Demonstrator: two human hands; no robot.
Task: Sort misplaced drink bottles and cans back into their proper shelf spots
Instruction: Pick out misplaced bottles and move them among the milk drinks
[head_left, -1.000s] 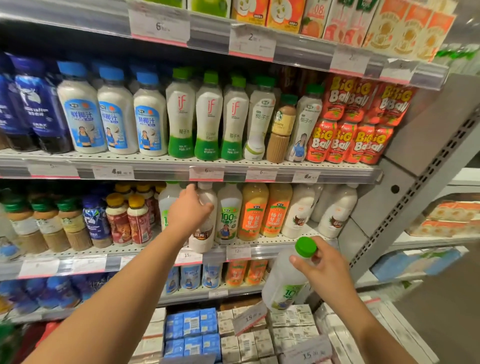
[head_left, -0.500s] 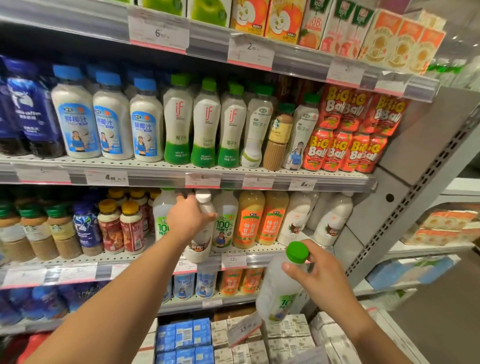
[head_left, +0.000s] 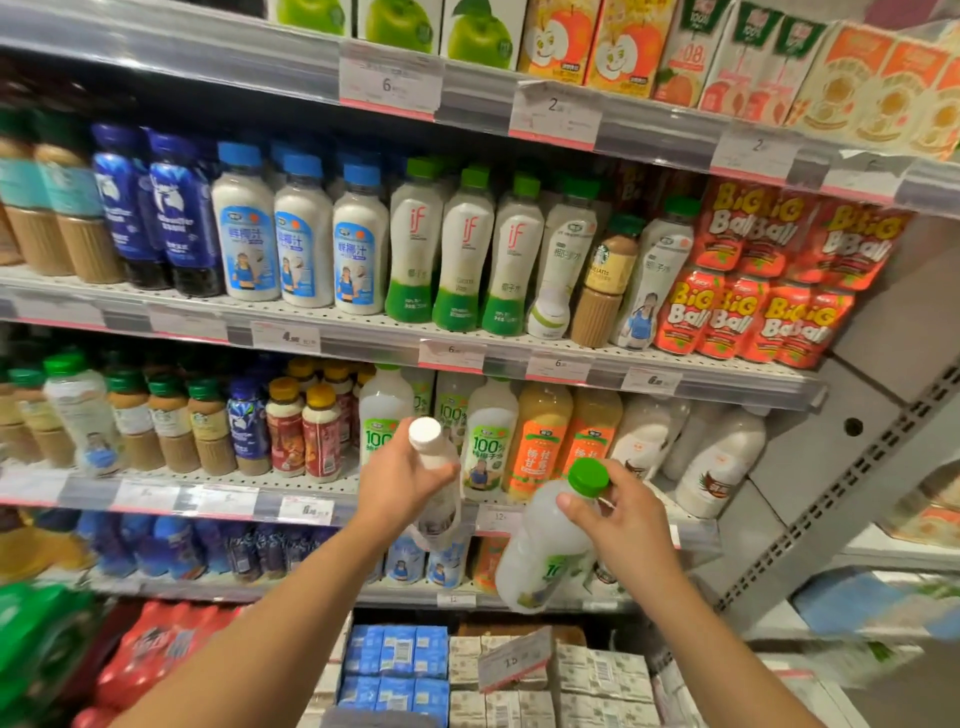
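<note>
My left hand grips a white-capped bottle of milky drink by its neck, held out in front of the middle shelf and tilted toward me. My right hand holds a green-capped coconut water bottle near its neck, leaning to the left below the shelf edge. Behind both hands stand matching green-capped "100%" bottles and orange juice bottles on the middle shelf.
The shelf above carries blue-capped coconut milk, green "if" bottles, a Starbucks bottle and red Big Ball pouches. White coconut bottles stand at the middle shelf's right. Boxed cartons lie below. A grey upright bounds the right side.
My left hand has pulled the white-capped bottle out of the middle shelf row and toward me. My right hand with the green-capped bottle stayed low at the right.
</note>
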